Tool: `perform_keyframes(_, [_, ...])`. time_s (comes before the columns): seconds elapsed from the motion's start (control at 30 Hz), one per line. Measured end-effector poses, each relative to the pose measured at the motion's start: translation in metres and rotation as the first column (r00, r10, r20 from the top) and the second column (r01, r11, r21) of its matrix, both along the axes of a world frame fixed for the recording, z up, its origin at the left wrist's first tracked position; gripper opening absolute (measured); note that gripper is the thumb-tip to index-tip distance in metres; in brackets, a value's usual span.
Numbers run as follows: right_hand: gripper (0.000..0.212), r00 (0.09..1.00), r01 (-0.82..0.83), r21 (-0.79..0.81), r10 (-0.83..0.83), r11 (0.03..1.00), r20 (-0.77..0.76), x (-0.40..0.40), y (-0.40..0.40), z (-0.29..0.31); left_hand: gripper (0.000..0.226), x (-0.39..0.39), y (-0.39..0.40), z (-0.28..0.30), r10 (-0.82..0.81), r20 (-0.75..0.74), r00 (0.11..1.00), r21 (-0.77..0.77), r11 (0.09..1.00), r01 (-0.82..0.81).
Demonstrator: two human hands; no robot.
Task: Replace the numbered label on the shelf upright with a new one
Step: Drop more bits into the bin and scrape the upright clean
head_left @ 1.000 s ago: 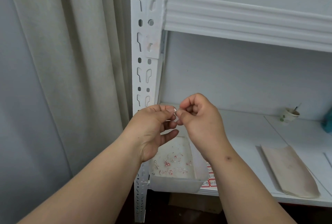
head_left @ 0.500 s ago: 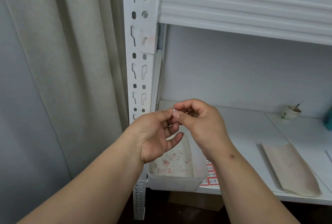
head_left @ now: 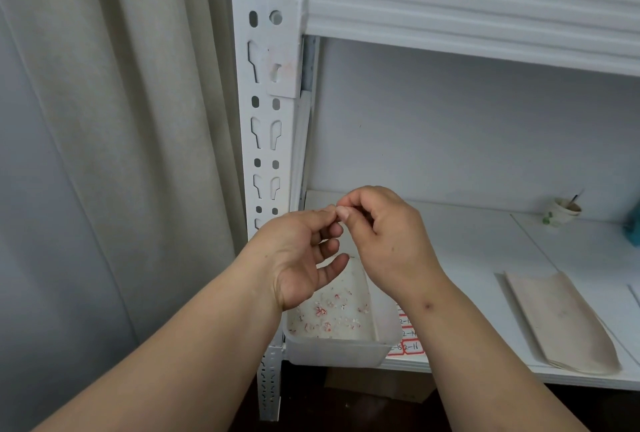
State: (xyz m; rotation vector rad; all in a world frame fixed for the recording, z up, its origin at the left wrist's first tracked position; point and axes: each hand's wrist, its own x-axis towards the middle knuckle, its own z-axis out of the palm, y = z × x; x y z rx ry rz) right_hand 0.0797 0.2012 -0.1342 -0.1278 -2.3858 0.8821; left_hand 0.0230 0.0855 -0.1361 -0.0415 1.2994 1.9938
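The white slotted shelf upright (head_left: 265,140) stands left of centre, and no label shows on it; a faint reddish smudge marks the beam bracket (head_left: 285,67). In front of it my left hand (head_left: 301,258) and my right hand (head_left: 384,241) meet fingertip to fingertip. Both pinch a tiny pale label scrap (head_left: 335,208) that is barely visible. My left hand's lower fingers hang loose. A sheet of red-bordered numbered labels (head_left: 410,345) lies on the lower shelf, mostly hidden behind my right wrist.
A translucent plastic tub (head_left: 339,350) holding several red-and-white label scraps sits below my hands at the shelf's front edge. A beige curtain (head_left: 138,119) hangs left. A flat paper bag (head_left: 561,320), a small cup (head_left: 562,211) and a teal object (head_left: 633,227) are at right.
The view has shifted, so the upright sits further left and my hands lower in frame. My fingertips stay pinched together; my left hand's lower fingers have spread a little.
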Motion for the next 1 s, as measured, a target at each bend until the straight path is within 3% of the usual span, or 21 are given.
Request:
perform_keyframes(0.1, [0.012,1.0,-0.006,-0.009,0.006,1.0,0.022,-0.001,0.002,0.0,0.01,0.0,0.002,0.001,0.012,0.03,0.999,0.008,1.0,-0.013])
perform_keyframes(0.37, [0.014,0.998,0.046,-0.452,-0.019,0.891,0.064,0.003,0.002,0.004,0.006,0.002,0.006,-0.002,0.041,0.107,0.993,0.053,0.997,-0.047])
perform_keyframes(0.67, [0.013,0.997,0.021,-0.485,0.016,0.874,0.072,0.008,0.004,0.005,0.002,0.004,0.012,-0.002,-0.001,0.171,0.985,0.089,0.996,-0.014])
perform_keyframes(0.8, [0.016,0.998,-0.019,-0.488,0.043,0.873,0.038,0.008,0.003,0.004,0.01,0.003,0.014,-0.002,-0.016,0.176,0.984,0.089,0.996,0.001])
perform_keyframes(1.0, [0.016,1.0,0.03,-0.363,-0.031,0.931,0.003,0.006,0.007,0.0,0.009,0.004,0.014,-0.001,0.001,0.144,0.99,0.06,0.998,-0.01])
